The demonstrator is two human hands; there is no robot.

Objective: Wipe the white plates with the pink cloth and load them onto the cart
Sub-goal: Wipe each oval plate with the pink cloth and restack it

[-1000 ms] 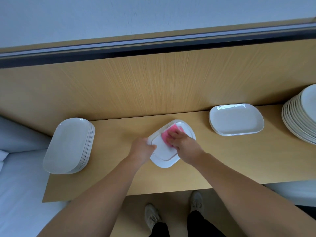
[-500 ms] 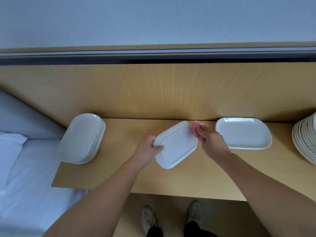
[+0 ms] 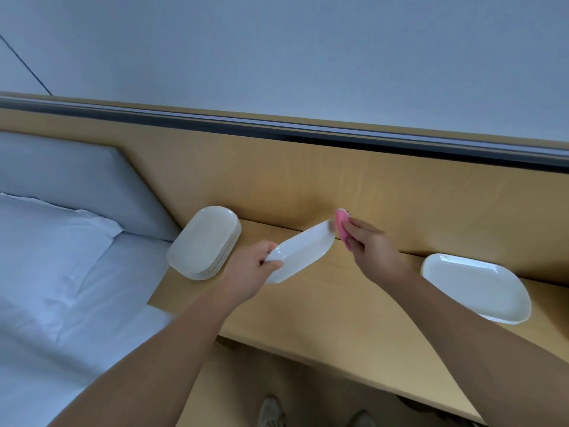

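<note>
**Plate held tilted between two hands above a wooden ledge**

The left hand [image 3: 255, 266] pinches the near end of a white plate [image 3: 303, 252], which is raised off the wooden ledge [image 3: 323, 306] and tilted. The plate's long axis runs up and rightward toward the right hand [image 3: 372, 248], which clutches a bunched pink cloth [image 3: 341, 224] beside the far end. Whether cloth and plate touch is unclear. Only the left hand carries the plate. A stack of plates [image 3: 203, 241] sits just left, another plate [image 3: 474, 286] well right, and a bed [image 3: 61, 272] beyond. No cart is visible.
</note>
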